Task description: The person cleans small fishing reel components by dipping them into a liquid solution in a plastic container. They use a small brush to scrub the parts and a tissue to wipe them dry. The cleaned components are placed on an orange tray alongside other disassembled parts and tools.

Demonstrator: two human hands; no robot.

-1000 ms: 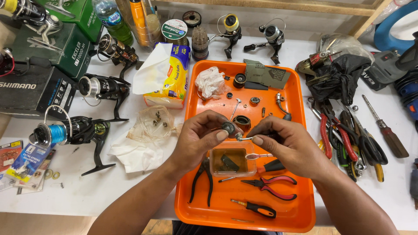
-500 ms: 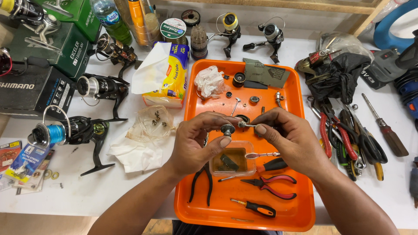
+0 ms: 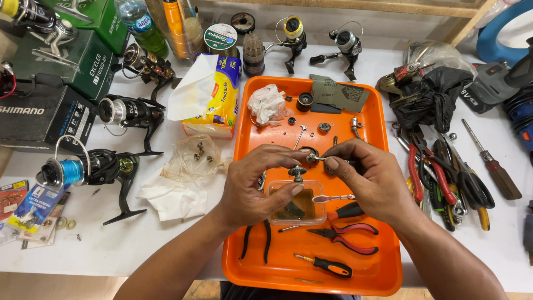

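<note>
Orange plastic tray (image 3: 252,111) lies beneath both hands: the left hand (image 3: 250,186) pinches a small dark metal gear (image 3: 297,173) (over a clear tub (image 3: 294,204)), the right hand (image 3: 369,178) pinches a thin silver pin (image 3: 315,159).

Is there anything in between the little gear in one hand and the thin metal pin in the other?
Nothing visible. The left hand pinches the small dark metal gear; the right hand holds the thin silver pin just above it, with open air between them.
</note>
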